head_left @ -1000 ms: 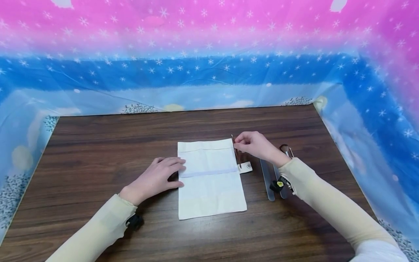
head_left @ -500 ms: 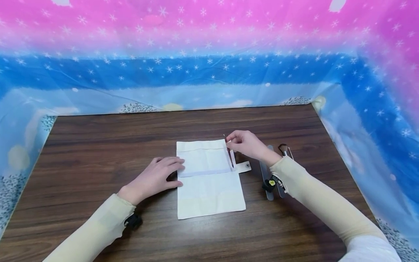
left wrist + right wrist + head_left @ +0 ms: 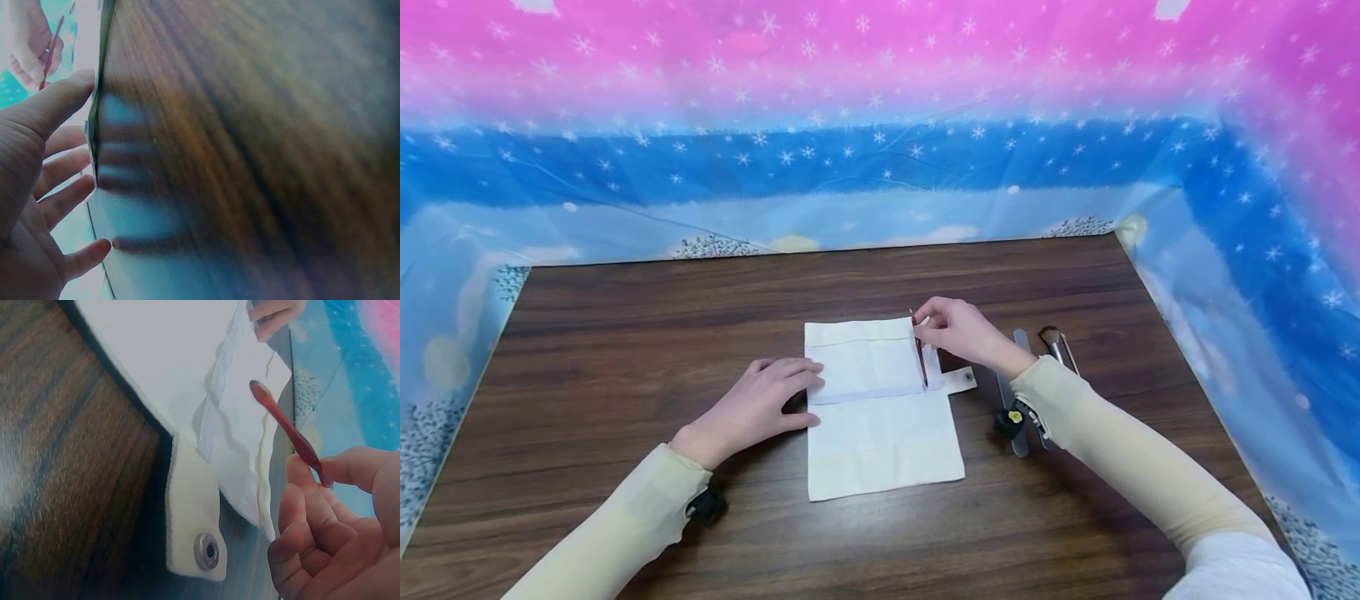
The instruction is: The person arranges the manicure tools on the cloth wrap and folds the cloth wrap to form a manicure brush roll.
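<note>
A white cloth pouch lies unfolded on the table, with a snap strap at its right side. My right hand pinches a thin reddish-brown tool between thumb and forefinger near one end. The tool slants over the pouch's upper right part, its other end near the elastic band. At the pouch's left edge rests my left hand, fingers spread and relaxed, fingertips on the cloth; the left wrist view shows this hand along the edge.
Right of the pouch, partly under the right forearm, lie grey flat strips, a brush and a thin stick. The dark wooden table is bordered by a patterned curtain at the back and sides.
My right hand has moved left with the tool, from beside the pouch's right edge to over its upper right part. My left hand has stayed at the left edge.
</note>
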Tool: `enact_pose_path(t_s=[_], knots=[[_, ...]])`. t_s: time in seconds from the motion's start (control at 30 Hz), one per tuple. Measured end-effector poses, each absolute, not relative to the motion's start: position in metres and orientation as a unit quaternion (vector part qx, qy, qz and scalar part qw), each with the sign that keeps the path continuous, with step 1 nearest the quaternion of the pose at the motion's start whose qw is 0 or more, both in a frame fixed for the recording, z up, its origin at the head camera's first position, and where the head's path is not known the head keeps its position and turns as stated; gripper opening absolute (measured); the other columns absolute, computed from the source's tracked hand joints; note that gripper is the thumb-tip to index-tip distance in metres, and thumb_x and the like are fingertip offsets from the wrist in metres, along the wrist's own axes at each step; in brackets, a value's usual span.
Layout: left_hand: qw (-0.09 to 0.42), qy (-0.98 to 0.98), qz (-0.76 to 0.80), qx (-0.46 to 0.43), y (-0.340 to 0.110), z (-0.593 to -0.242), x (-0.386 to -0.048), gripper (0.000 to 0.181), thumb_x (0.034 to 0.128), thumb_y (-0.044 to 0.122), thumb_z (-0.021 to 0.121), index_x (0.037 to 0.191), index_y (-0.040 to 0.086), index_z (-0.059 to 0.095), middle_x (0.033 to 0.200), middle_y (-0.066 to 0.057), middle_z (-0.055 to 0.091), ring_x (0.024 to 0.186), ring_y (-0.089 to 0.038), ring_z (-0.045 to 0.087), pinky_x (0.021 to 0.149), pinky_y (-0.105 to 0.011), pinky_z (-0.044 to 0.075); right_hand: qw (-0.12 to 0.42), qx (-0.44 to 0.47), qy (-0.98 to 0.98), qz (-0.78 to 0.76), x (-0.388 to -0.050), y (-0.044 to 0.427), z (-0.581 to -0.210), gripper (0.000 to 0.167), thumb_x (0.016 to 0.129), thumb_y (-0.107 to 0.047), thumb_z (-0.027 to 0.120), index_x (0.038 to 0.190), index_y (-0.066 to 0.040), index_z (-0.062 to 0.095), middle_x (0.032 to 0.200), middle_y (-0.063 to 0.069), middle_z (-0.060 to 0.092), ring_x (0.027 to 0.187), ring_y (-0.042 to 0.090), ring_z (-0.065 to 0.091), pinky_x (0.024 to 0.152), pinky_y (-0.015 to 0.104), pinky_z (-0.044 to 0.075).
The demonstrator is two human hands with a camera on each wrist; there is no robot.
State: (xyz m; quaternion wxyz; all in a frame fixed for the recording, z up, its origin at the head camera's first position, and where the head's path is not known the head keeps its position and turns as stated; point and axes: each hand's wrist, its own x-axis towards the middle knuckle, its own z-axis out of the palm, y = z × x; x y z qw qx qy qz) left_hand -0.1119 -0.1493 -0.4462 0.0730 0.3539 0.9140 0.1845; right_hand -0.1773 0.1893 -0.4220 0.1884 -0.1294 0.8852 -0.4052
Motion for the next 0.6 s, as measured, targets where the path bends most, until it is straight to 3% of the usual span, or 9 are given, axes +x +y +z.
enact_pose_path(t_s=[0.6], knots=[[0.07, 0.913, 0.19, 0.354, -0.149, -0.447, -0.112, 0.049, 0.0923, 0.035, 0.081, 0.132, 0.008, 0.07, 0.147, -0.012, 0.06, 0.137, -0.033, 0.054, 0.106, -0.065, 0.039, 0.183, -0.122, 0.883, -0.414, -0.182, 0.174, -0.42, 0.024, 0.105, -0.021, 0.061, 0.122, -0.004, 0.064, 0.096, 0.007, 0.077, 0.082, 0.027, 0.069, 0.07, 0.034, 0.051]])
